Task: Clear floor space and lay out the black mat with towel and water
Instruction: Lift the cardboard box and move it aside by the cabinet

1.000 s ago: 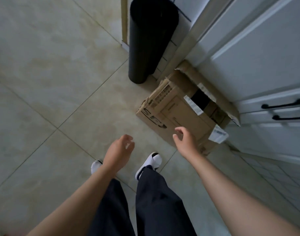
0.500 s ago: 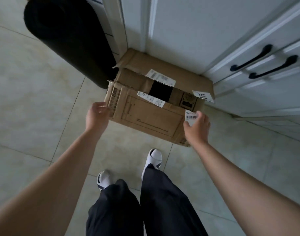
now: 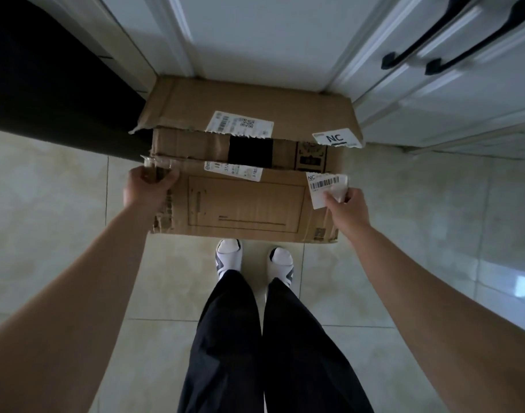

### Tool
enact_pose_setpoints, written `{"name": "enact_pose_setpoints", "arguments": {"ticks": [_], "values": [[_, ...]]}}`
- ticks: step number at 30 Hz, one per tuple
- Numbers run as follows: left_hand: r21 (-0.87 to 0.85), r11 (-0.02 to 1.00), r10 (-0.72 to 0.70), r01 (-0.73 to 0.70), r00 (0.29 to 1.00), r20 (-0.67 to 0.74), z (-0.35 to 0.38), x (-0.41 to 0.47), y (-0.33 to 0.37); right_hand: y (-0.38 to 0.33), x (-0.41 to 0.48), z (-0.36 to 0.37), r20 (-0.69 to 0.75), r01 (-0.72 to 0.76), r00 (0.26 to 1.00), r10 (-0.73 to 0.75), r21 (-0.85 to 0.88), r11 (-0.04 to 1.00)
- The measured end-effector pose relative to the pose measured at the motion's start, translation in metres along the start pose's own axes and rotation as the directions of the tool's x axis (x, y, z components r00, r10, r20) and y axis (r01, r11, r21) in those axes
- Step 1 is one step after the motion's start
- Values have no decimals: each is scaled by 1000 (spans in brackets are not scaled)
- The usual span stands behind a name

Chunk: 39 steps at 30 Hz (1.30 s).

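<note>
Left hand (image 3: 147,190) gripping box (image 3: 246,204) at near left top corner. Right hand (image 3: 349,207) pinching near right corner at barcode label (image 3: 326,187). Box on floor (image 3: 46,210), against cabinet (image 3: 255,34). Rolled black mat (image 3: 55,93) upright, touching box's left.

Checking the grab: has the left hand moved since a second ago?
Yes. The left hand has gone forward from above the floor tiles to grip the cardboard box at its left corner.
</note>
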<state>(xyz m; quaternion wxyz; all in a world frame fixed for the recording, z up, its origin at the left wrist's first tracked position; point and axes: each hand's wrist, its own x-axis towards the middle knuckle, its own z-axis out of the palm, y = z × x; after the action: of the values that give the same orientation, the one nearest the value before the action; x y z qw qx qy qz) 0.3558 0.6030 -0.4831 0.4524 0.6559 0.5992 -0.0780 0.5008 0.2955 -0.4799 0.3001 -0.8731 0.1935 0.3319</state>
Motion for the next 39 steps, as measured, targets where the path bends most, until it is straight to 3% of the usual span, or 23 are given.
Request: {"name": "enact_pose_setpoints", "arguments": {"ticks": [7, 14, 23, 31, 39], "values": [[-19, 997, -68, 71, 988, 141, -13, 16, 8, -2, 18, -3, 97, -31, 995, 30, 14, 999], [21, 996, -95, 92, 969, 229, -12, 31, 14, -1, 22, -3, 146, -7, 989, 27, -140, 990], [39, 997, -69, 61, 971, 230, -3, 34, 9, 3, 28, -9, 189, 53, 982, -14, -203, 978], [90, 996, -25, -1, 959, 282, 26, 15, 13, 38, 28, -35, 130, 23, 991, 10, -246, 969], [158, 983, 22, -89, 923, 384, 85, -20, 30, 97, 21, -77, -52, -100, 994, 91, -222, 970]]}}
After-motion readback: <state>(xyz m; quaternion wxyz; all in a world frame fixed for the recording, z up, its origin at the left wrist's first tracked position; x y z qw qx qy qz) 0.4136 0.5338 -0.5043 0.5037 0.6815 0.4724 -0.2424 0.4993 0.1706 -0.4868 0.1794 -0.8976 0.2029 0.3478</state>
